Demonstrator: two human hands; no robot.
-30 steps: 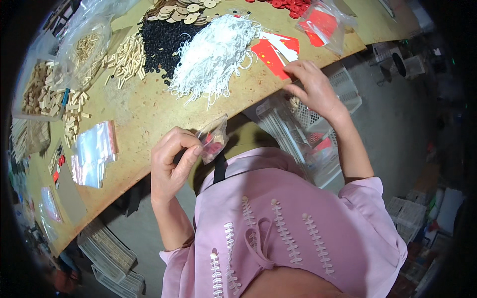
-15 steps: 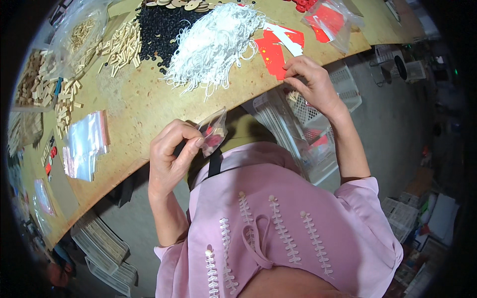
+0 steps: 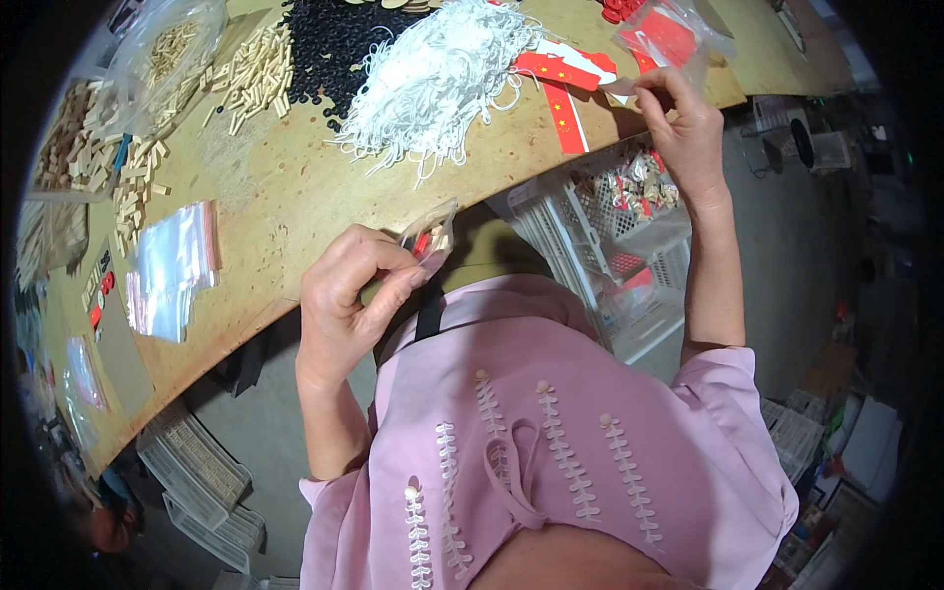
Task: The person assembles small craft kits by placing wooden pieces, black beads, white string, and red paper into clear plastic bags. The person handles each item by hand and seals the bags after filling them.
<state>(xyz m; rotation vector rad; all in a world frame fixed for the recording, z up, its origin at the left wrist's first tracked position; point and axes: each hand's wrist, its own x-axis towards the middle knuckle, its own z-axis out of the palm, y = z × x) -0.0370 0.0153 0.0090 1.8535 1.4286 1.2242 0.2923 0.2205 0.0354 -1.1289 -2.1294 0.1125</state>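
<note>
My left hand is closed on the edge of a small clear plastic bag at the table's front edge. Red and pale wooden pieces show through the bag. Farther right, my right hand pinches the end of a red paper flag with yellow stars, one of several in a loose pile. Below it, another red flag strip with a white edge hangs near the table's rim. Left of the flags lies a big heap of white elastic strings.
Black beads, small wooden dowels and a stack of clear zip bags lie on the table. A bag of red flags is at the back right. White plastic baskets stand below the right edge, one holding small packed pieces.
My right hand has moved right and a little away from me, pulling at a flag; the flags have shifted. The bag in my left hand has tilted, showing more of its wooden pieces.
</note>
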